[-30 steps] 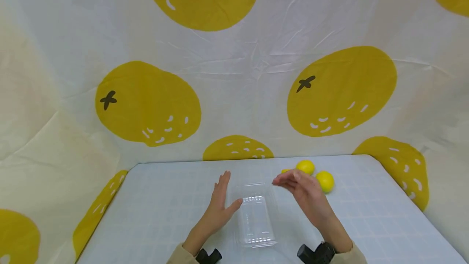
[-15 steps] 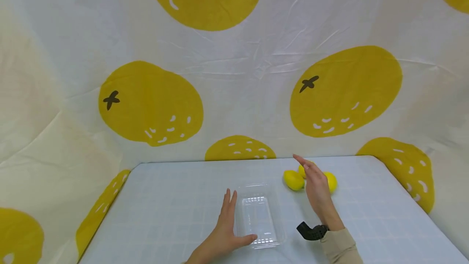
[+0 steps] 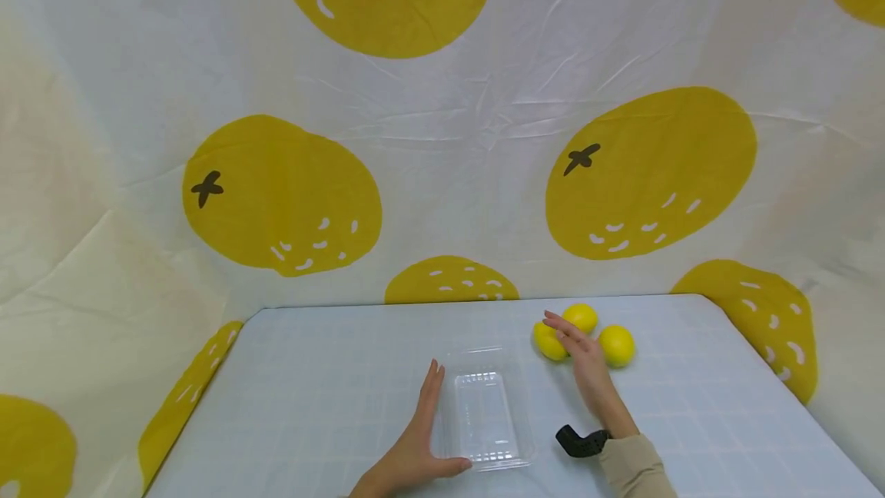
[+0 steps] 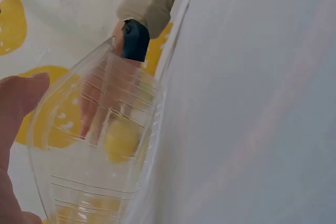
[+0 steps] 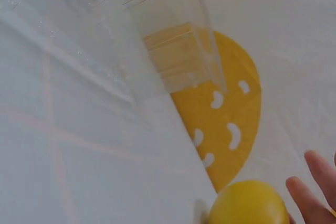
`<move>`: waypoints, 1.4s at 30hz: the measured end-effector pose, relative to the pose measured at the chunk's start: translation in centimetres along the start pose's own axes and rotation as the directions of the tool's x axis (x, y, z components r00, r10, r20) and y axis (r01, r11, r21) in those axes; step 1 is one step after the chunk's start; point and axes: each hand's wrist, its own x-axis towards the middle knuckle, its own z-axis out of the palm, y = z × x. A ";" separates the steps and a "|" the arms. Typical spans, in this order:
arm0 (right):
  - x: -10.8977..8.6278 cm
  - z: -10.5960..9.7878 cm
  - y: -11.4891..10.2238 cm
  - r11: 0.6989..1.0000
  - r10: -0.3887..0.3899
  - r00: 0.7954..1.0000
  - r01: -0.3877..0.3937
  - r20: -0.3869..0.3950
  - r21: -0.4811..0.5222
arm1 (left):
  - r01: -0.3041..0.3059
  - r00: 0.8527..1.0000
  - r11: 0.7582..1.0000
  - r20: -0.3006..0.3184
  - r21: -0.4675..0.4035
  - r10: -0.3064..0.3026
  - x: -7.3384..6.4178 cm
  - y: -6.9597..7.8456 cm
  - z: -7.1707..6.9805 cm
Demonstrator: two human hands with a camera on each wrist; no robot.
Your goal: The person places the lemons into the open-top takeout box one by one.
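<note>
A clear plastic container [image 3: 487, 413] lies on the table in front of me. Along its left side is my left hand [image 3: 415, 444], fingers straight and thumb spread toward the near corner. The left wrist view shows that hand [image 4: 16, 129] close at the container's rim [image 4: 39, 171]; whether it touches is unclear. To the right, my right hand [image 3: 591, 375] reaches among three yellow lemons, its fingers extended. They partly cover the left lemon [image 3: 548, 340]. Behind them sits the far lemon [image 3: 581, 317], and the right lemon [image 3: 617, 346] lies beside the hand. Nothing is gripped.
A pale checked cloth covers the table [image 3: 332, 383]. Behind it hangs a white curtain [image 3: 456, 198] printed with large yellow fruit, which also closes in both sides. A black wrist camera [image 3: 581, 442] sits on the right wrist.
My right hand has moved from near the container's far right side over to the lemons. My left hand has come lower, alongside the container's left edge. The left lemon came into fuller view.
</note>
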 end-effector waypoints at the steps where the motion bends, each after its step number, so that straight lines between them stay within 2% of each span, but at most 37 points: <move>1: 0.0 0.1 0.2 1.000 -0.003 1.000 0.003 0.001 -0.027 | -0.012 1.000 1.000 0.005 0.001 0.012 -0.1 -0.2 0.0; 5: -0.2 0.2 1.4 0.986 -0.084 0.996 0.083 -0.002 -0.143 | -0.068 0.998 0.997 0.018 0.025 0.068 -0.2 -0.6 0.0; 9: -0.2 0.3 2.6 0.955 -0.162 0.987 0.161 0.018 -0.248 | -0.083 0.997 0.995 0.010 0.051 0.083 -0.1 -0.6 0.1; 12: -0.4 0.5 3.1 0.939 -0.165 0.986 0.164 0.021 -0.303 | -0.094 0.996 0.994 0.006 0.050 0.094 -0.1 -0.6 0.1; 16: -1.0 0.7 2.9 0.918 -0.165 0.986 0.148 -0.013 -0.368 | -0.125 0.992 0.991 0.001 0.057 0.125 0.0 -0.7 0.1; 22: -1.2 1.0 3.1 0.872 -0.198 0.980 0.162 -0.030 -0.463 | -0.111 0.994 0.992 0.013 0.055 0.110 -0.1 -0.8 -0.1; 25: -1.3 1.1 3.4 0.852 -0.242 0.970 0.212 -0.002 -0.479 | -0.084 0.996 0.995 0.028 0.045 0.083 -0.1 -0.7 -0.2; 28: -1.4 1.3 3.5 0.828 -0.290 0.957 0.264 0.024 -0.494 | -0.082 0.996 0.996 0.034 0.033 0.081 -0.1 -0.7 -0.2; 31: -1.5 1.4 3.4 0.793 -0.324 0.945 0.295 0.041 -0.534 | -0.115 0.993 0.993 0.025 0.035 0.114 -0.1 -0.7 -0.3; 35: -1.9 1.3 3.1 0.743 -0.344 0.938 0.299 0.043 -0.599 | -0.151 0.988 0.987 0.021 0.046 0.150 -0.2 -0.8 -0.3; 38: -2.1 1.0 2.8 0.710 -0.345 0.937 0.297 0.053 -0.639 | -0.134 0.991 0.991 0.023 0.032 0.133 -0.2 -0.9 -0.2; 42: -2.2 0.6 2.8 0.686 -0.348 0.936 0.295 0.056 -0.665 | -0.091 0.995 0.996 0.028 0.023 0.091 0.0 -0.8 -0.2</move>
